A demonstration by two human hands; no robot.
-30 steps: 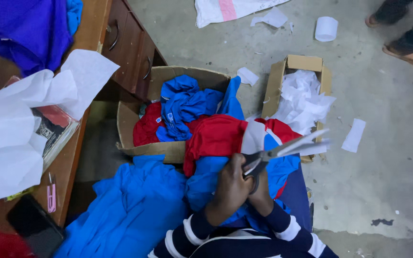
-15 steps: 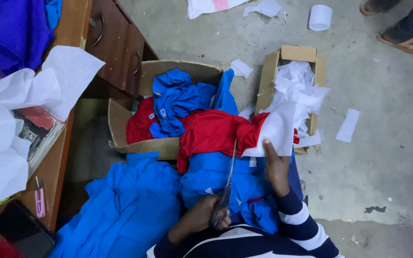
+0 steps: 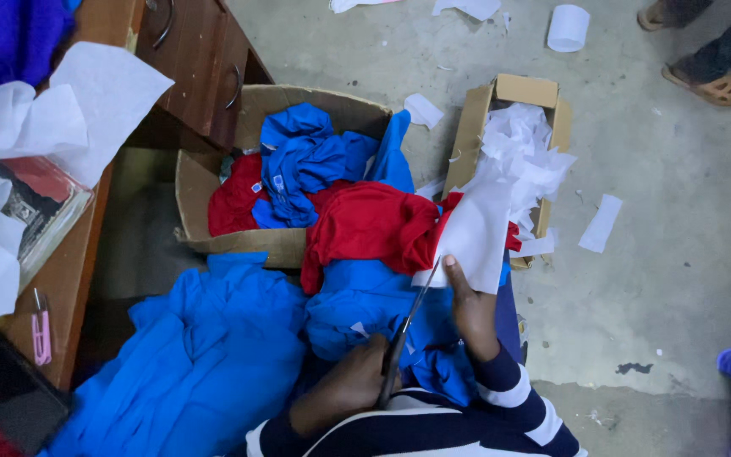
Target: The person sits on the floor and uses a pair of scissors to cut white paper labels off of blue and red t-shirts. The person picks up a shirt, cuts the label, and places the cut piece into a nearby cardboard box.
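Down low in the view, the left hand (image 3: 344, 389) is clenched around the handles of a pair of scissors (image 3: 403, 334), whose blades point up and away toward a white sheet (image 3: 471, 237). Just beside it, the right hand (image 3: 467, 309) is grasping the lower edge of that sheet, thumb on top, holding it up over the lap; the blade tips sit right at the sheet's bottom corner. Both wrists come out of dark sleeves with white stripes. Under the hands lies a heap of blue cloth (image 3: 205, 347), spreading left toward the wooden surface (image 3: 69, 271). A red garment (image 3: 370, 224) drapes over the front wall of a large cardboard box (image 3: 239, 245) filled with more blue and red clothing. Beyond the sheet, a smaller cardboard box (image 3: 522, 89) holds crumpled white scraps. Paper bits are scattered on the concrete floor (image 3: 662, 279), and another person's sandalled foot (image 3: 708, 85) shows at the top right.
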